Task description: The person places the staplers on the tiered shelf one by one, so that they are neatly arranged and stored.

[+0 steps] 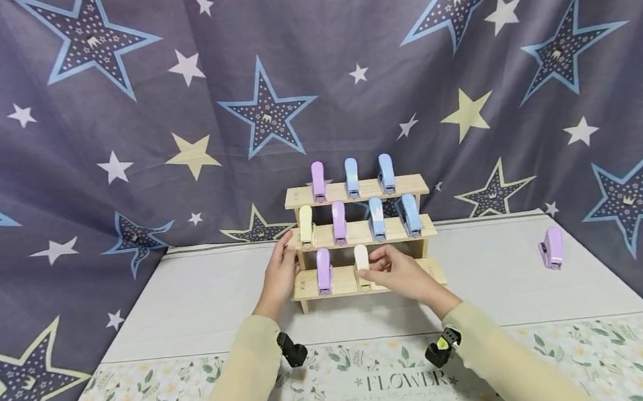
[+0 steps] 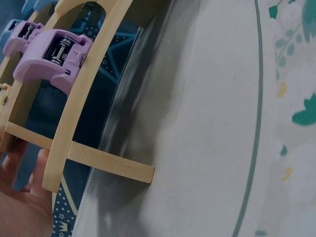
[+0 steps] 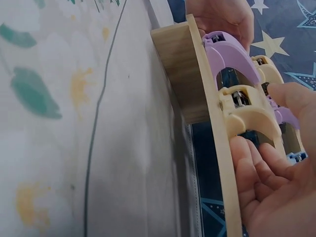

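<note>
A three-tier wooden rack (image 1: 392,277) carries small staplers on its steps. On the lowest step, my right hand (image 1: 398,275) pinches a cream stapler (image 1: 361,259) between thumb and fingers. The right wrist view shows the fingertips low against one side of this cream stapler (image 3: 259,121) and the thumb on the other. Beside it on the same step stands a purple stapler (image 1: 323,269). My left hand (image 1: 278,274) touches the rack's left end with its fingers fairly straight; part of them is hidden behind the wood in the left wrist view.
The middle step holds a pale yellow stapler (image 1: 306,225), a purple stapler (image 1: 339,220) and two blue ones. On the top step stand a purple stapler (image 1: 318,180) and two blue ones. Another purple stapler (image 1: 553,247) is at the table's right. A star-patterned curtain (image 1: 334,111) hangs behind.
</note>
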### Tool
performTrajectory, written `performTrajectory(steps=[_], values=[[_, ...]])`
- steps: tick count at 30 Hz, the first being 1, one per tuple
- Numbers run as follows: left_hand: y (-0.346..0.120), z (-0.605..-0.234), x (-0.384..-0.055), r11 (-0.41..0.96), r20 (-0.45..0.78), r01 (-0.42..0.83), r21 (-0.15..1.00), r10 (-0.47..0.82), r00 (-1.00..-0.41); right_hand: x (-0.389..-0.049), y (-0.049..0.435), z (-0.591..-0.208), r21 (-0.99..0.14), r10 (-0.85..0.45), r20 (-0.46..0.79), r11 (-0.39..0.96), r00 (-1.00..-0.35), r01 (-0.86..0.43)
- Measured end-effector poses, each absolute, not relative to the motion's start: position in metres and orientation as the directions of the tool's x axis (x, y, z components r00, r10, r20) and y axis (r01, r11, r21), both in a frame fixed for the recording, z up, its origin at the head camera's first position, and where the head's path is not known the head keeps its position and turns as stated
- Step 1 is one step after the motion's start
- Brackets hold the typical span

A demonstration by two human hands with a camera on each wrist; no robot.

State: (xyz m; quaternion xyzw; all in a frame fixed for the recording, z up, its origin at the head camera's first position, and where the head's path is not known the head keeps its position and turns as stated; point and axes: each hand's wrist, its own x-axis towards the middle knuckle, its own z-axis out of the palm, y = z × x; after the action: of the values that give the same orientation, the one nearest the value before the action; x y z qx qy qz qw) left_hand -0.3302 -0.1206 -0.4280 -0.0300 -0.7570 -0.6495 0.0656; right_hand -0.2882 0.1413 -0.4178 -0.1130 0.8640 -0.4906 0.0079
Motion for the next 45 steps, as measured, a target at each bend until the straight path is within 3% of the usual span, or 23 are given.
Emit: performTrajectory(steps=[22,38,45], values=[[-0.12,-0.428,-0.328,0.164,0.129,0.12,0.979,-0.044,-0.991,-0.274,0.232,-0.412,-0.732,-0.188,0.183,0.629,-0.965,-0.262],[-0.12,-0.427,-0.328,0.147,0.148,0.142,0.979,-0.028,-0.989,-0.273,0.355,-0.413,-0.599,0.031,0.272,0.787,-0.962,-0.144],[-0.121,-0.428,-0.328,0.157,0.144,0.137,0.978,-0.029,-0.989,-0.269,0.401,-0.421,-0.636,0.249,0.214,0.77,-0.944,0.059]])
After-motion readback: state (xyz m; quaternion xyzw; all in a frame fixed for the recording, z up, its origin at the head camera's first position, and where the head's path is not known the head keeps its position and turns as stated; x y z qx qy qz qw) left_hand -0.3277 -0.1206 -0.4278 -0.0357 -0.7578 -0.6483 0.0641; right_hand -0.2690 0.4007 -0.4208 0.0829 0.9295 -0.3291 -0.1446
